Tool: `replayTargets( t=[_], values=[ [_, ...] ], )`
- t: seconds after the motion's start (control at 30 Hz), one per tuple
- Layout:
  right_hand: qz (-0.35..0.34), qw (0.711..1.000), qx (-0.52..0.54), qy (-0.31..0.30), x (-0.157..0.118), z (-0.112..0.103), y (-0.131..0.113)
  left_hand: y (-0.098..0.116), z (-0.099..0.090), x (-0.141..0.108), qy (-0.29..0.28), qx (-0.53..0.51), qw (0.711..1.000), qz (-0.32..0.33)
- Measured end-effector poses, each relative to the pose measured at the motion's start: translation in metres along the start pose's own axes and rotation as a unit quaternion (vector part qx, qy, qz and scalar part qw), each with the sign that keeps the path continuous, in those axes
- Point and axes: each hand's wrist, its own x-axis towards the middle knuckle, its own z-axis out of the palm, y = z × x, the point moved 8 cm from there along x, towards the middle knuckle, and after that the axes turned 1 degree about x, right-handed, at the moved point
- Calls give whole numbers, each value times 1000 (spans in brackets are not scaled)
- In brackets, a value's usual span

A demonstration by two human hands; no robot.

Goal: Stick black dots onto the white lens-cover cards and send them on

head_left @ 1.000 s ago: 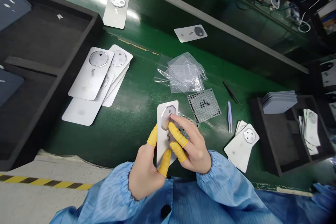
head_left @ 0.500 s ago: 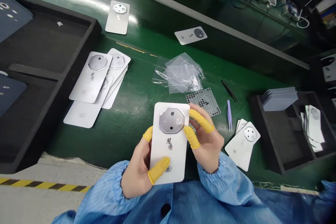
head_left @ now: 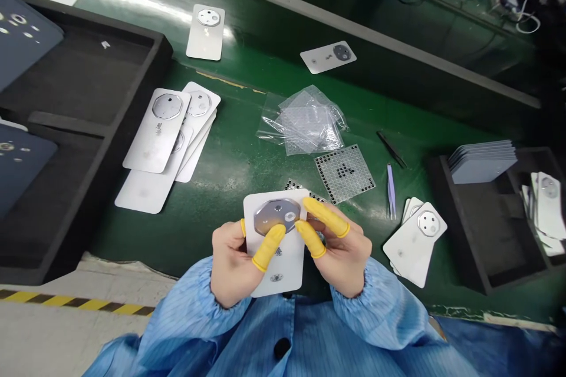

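A white phone back cover point(head_left: 289, 274) with an octagonal camera plate is held in front of my body, top edge tipped away. My left hand point(head_left: 236, 268) grips it from the left, the yellow-cotted thumb lying on the lower part of the camera plate. At the upper right edge, my right hand point(head_left: 342, 247) is closed on the cover, its yellow-cotted thumb and finger beside the camera plate. The fingers behind the cover are hidden. Just beyond it lies a clear sheet with small black dots point(head_left: 345, 172); another dotted sheet is partly covered by the phone cover.
More white phone covers point(head_left: 152, 135) overlap at left beside a large black tray point(head_left: 132, 94). Clear plastic bags point(head_left: 309, 123) lie ahead. Black tweezers point(head_left: 391, 148), purple tweezers point(head_left: 391, 191) and stacked covers point(head_left: 411, 250) are at right, beside another black tray point(head_left: 460, 235).
The cover has moved slightly left and its top has tipped away. My left thumb has slid up from the lower mark to the camera plate. More of the nearer dotted sheet shows.
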Motion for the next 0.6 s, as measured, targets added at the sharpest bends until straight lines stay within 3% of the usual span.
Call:
replayTargets(
  t=[0.2, 0.37, 0.6],
  values=[
    [-4, 1000, -12, 16, 2, -2, 0, -9, 3, 0, -41, 0, 997, -58],
    [-16, 1000, -6, 4, 3, 0, -6, 1, 3, 2, -81, 10, 996, -19],
    [-41, 999, -30, 1, 0, 1, -9, 5, 5, -1, -77, -8, 997, -4]
  ],
)
